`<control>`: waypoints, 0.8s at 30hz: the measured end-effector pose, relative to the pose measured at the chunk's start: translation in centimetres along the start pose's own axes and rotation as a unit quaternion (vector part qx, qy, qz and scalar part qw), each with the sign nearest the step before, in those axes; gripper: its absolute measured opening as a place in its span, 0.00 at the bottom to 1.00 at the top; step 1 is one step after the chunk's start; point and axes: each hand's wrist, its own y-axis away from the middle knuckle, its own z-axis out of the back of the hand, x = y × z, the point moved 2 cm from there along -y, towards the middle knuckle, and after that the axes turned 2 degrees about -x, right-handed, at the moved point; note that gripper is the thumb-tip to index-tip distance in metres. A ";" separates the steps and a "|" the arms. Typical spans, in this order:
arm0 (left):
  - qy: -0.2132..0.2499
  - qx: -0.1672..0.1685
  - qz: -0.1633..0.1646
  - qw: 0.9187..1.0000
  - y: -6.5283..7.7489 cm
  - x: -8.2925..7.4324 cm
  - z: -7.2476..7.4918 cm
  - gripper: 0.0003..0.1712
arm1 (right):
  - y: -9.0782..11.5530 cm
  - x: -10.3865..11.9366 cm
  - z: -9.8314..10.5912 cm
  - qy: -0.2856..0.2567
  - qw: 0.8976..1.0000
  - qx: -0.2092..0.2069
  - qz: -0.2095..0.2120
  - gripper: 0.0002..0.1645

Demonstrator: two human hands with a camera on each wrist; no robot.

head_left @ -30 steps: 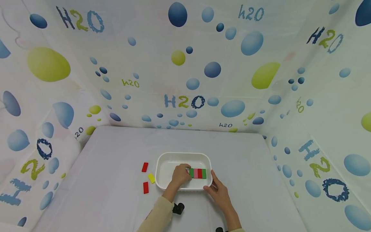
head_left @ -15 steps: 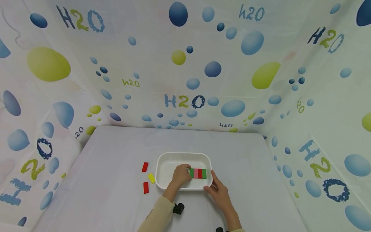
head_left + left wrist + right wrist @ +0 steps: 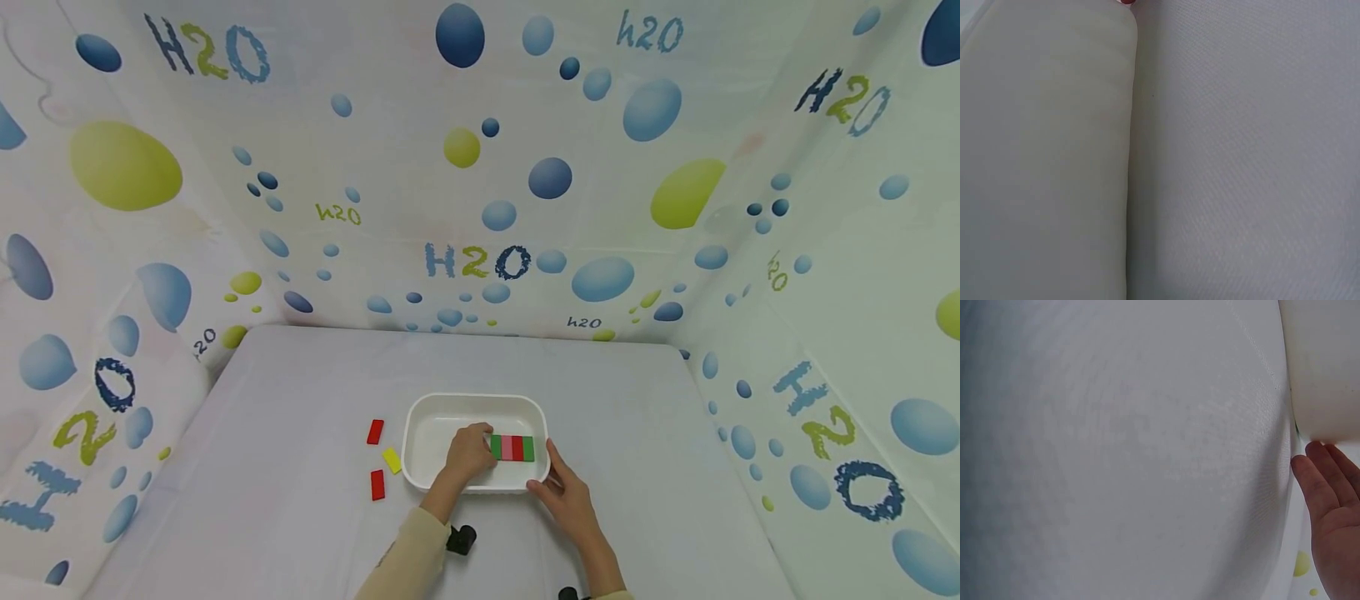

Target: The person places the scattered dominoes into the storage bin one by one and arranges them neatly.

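Note:
A white tray [image 3: 442, 408] stands on the table. Inside, a row of flat green, pink and red blocks [image 3: 512, 448] lies side by side near its right end. My left hand [image 3: 468, 454] reaches into the tray at the row's left end, where thumb and fingers pinch a block mostly hidden by the hand. My right hand [image 3: 566, 500] holds the tray's front right corner, thumb at the front wall and fingers along the right wall. The right wrist view shows these fingers [image 3: 1329, 478] against the tray's outside. In the left wrist view, tray wall [image 3: 1047, 150] fills the left side.
Left of the tray lie two red blocks [image 3: 375, 432] and a yellow block [image 3: 392, 461], apart from one another. A white cloth [image 3: 300, 392] covers the table. Behind and on both sides hangs a patterned curtain [image 3: 390, 167].

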 end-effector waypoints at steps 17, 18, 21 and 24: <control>-0.024 -0.024 -0.025 0.999 0.9 -0.5 1.3 0.29 | -0.1 0.1 -0.2 0.019 1.000 -0.006 0.012 0.47; -0.023 -0.034 -0.035 0.999 1.1 -0.6 1.6 0.28 | -0.1 0.0 -0.2 0.022 1.000 -0.005 0.014 0.47; -0.009 -0.060 -0.065 0.996 1.9 -1.0 2.7 0.27 | -0.1 -0.1 -0.2 0.024 1.000 -0.006 0.014 0.47; 0.018 -0.085 -0.095 0.992 2.8 -1.4 4.1 0.26 | -0.1 0.0 -0.2 0.019 1.000 -0.004 0.003 0.47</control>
